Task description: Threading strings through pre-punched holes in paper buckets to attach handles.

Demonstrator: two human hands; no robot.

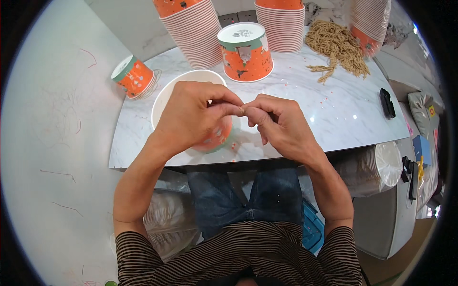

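Observation:
My left hand (193, 112) and my right hand (279, 121) meet fingertip to fingertip above the table. Both are closed in a pinch; whatever sits between the fingertips is too small to make out. Below my left hand, partly covered by it, is an orange paper tub (162, 102) with a wide white rim. Just beyond my hands another orange-and-green paper tub (247, 57) stands upside down. A smaller tub (136, 78) lies tipped on its side at the left, with loops of thin cord by its rim.
Two tall stacks of nested tubs, a left stack (193, 35) and a right stack (280, 28), stand against the wall. Tan cords (336, 45) lie heaped at the far right. A black object (387, 103) rests near the right edge of the marble-patterned table (286, 138). Wrapped tubs (369, 169) are below.

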